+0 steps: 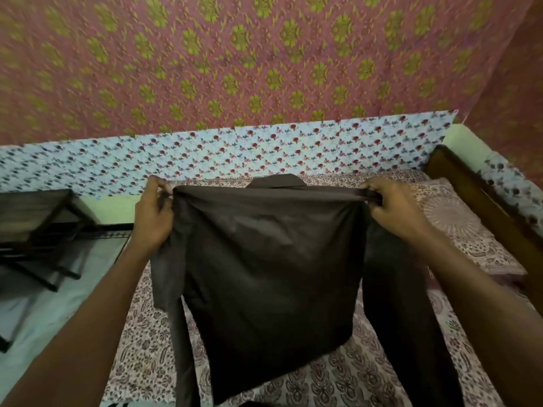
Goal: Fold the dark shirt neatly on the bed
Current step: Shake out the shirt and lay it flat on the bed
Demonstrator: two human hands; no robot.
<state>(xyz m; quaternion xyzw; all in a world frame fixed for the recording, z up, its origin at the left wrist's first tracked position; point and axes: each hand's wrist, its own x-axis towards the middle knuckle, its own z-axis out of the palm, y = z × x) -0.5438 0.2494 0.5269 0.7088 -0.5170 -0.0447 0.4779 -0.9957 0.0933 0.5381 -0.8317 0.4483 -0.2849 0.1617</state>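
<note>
The dark shirt (270, 265) hangs in the air over the bed (458, 239), stretched flat between both hands with its back toward me. My left hand (154, 218) pinches the left shoulder and my right hand (395, 208) pinches the right shoulder. The collar pokes up behind the top edge. Both long sleeves dangle at the sides, and the hem hangs down near the patterned bedsheet.
The bed wears a brown-and-white patterned sheet and sits against a wall with floral paper. A dark wooden headboard (482, 198) runs along the right. On the left, a dark wooden stool (38, 230) stands on the pale floor.
</note>
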